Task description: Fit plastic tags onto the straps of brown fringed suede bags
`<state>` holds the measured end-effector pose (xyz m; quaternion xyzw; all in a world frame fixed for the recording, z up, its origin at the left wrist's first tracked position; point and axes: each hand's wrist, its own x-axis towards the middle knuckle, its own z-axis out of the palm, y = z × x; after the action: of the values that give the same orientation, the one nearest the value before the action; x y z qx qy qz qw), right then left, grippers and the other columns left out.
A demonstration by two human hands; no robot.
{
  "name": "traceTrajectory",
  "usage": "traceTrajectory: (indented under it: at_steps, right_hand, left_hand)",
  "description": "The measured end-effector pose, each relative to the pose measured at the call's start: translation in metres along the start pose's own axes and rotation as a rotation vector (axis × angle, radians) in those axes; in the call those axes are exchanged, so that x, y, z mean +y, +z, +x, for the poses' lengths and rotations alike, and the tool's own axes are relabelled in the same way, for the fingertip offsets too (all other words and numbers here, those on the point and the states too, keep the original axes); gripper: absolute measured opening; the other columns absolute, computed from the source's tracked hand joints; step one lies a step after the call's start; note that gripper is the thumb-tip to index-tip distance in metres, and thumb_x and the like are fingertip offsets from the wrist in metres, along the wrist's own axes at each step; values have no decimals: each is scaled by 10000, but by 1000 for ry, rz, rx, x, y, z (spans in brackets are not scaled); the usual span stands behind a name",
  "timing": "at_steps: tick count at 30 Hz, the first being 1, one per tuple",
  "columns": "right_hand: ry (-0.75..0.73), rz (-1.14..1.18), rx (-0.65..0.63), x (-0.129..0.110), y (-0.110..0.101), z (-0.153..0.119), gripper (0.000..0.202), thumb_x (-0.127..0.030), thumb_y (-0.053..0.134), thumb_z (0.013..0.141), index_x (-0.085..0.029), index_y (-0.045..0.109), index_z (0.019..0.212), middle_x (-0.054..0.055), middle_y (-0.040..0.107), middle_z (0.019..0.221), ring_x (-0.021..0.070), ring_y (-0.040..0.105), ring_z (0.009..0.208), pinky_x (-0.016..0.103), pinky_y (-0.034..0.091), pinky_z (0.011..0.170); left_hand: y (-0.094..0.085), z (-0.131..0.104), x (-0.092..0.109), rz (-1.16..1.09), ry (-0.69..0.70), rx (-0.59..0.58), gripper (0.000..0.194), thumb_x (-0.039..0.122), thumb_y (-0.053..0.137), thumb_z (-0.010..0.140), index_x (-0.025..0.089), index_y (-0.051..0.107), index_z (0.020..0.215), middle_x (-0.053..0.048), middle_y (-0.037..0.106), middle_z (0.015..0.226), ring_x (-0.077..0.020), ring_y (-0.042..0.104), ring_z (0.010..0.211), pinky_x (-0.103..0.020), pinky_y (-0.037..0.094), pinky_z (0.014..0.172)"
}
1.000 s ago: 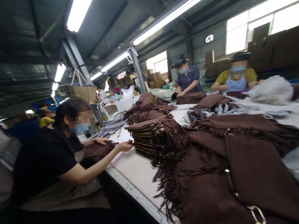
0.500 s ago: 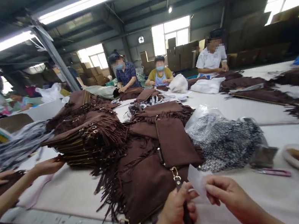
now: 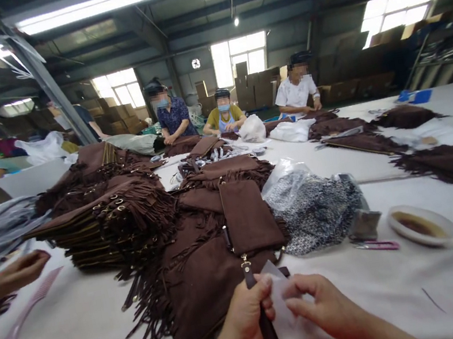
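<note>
My left hand [image 3: 246, 313], a bangle at its wrist, is closed around a dark brown strap [image 3: 268, 334]. The strap's metal clasp [image 3: 245, 262] lies at the lower edge of a brown pouch [image 3: 246, 212]. Against the strap, beside my left thumb, stands a small translucent white sheet [image 3: 278, 295]. The curled fingers of my right hand [image 3: 320, 305] are on that sheet's right side; their exact contact is partly hidden. Under the pouch spreads a fringed brown bag [image 3: 204, 290] with gold-coloured rings.
Fringed bags are stacked [image 3: 90, 240] at left, near a co-worker's hand [image 3: 13, 280] and a pink comb [image 3: 32, 309]. On the right lie a plastic bag of speckled material [image 3: 316, 209], a pink-handled tool [image 3: 378, 246] and a shallow dish [image 3: 422, 224]. Several people work across the table.
The view has swung right. My right fingers have shifted lower along the sheet, which now sits closer against the strap. The co-worker's hand has drawn away from the stack.
</note>
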<state>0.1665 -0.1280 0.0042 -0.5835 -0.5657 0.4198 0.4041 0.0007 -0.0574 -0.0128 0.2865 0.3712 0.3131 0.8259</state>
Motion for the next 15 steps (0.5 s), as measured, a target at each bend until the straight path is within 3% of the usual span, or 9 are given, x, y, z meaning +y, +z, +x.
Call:
traceTrajectory:
  at_steps: [2,4,7,12,14,15]
  right_hand:
    - [93,114,-57,-2,0,0,214,-321,582,775,-150,616,650,-11,572,585,139,517,604,239,400,591]
    - [160,171,-79,3,-5,-5,207,-301,586,754,-143,594,620,-35,520,542,109,460,558,219,351,548]
    - [231,69,-122,21,-26,-21,125,-209,565,717,-137,621,631,-43,522,539,94,443,549,206,304,517]
    - [346,-110,-238,45,-83,-57,149,-130,511,653,-170,653,674,-30,621,565,113,509,511,200,296,454]
    - [354,-222,-174,48,-112,-63,153,-138,500,659,-179,648,657,-13,642,567,137,545,517,214,336,462]
    - [331,-324,-66,49,-129,-63,154,-157,495,687,-183,643,654,-1,649,579,153,566,544,230,370,491]
  left_hand:
    - [-1,3,7,34,50,38,378,376,773,693,173,466,782,82,405,541,-37,343,447,-174,279,445]
    - [-3,6,12,48,114,110,385,372,782,681,173,467,778,79,417,558,-35,351,448,-173,292,443]
    - [-4,10,14,71,163,196,401,373,803,645,165,486,775,77,419,568,-35,356,454,-169,295,435]
    - [-4,13,8,176,204,251,418,439,800,630,143,546,778,76,415,527,-51,366,448,-177,302,424]
    - [-5,16,7,167,196,285,456,460,820,587,150,546,778,82,411,520,-55,372,439,-180,309,417]
    - [-5,18,6,166,184,302,481,474,832,555,155,541,768,85,409,511,-56,372,430,-182,308,412]
